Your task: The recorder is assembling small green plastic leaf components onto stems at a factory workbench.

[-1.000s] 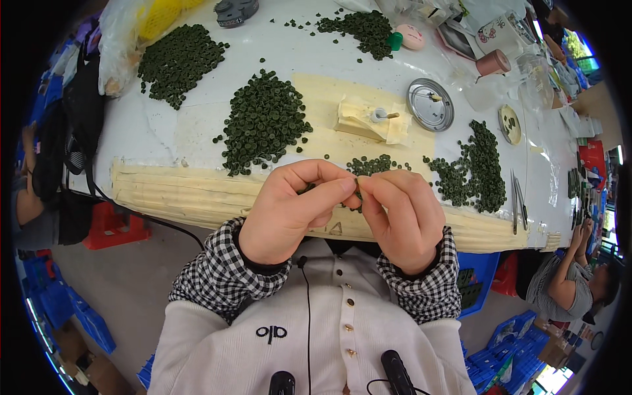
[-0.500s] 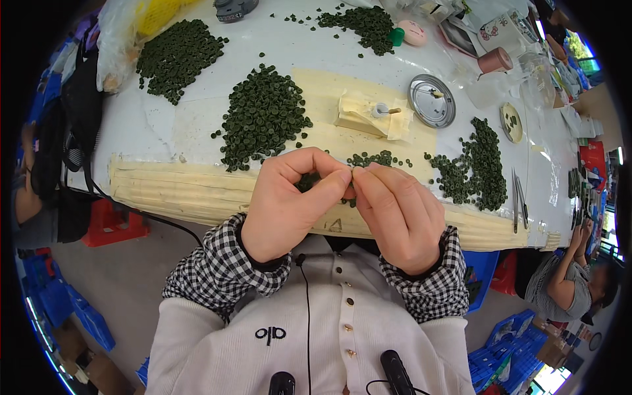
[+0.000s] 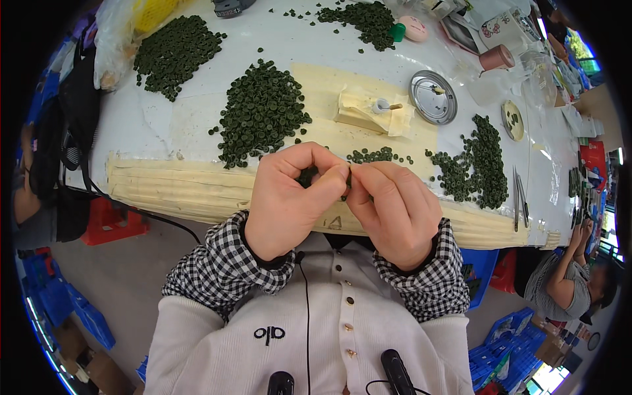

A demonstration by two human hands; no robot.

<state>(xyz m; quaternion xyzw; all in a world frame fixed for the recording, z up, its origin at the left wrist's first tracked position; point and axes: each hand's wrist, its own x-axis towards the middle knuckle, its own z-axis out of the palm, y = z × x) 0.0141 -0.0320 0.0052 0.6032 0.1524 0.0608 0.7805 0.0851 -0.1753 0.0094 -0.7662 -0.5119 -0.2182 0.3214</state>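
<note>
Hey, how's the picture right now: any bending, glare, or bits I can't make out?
Head view: fisheye distortion bows the taped table edge, and the corners go black; head view: the window at the right rim is very bright; head view: the small green piece is mostly hidden between the fingertips of the left hand and right hand.

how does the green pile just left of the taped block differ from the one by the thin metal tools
The first pile is a broad mound; the second pile is narrower, with uneven lobes. The first pile covers more table; the second pile covers less. Both consist of small dark green pieces.
</note>
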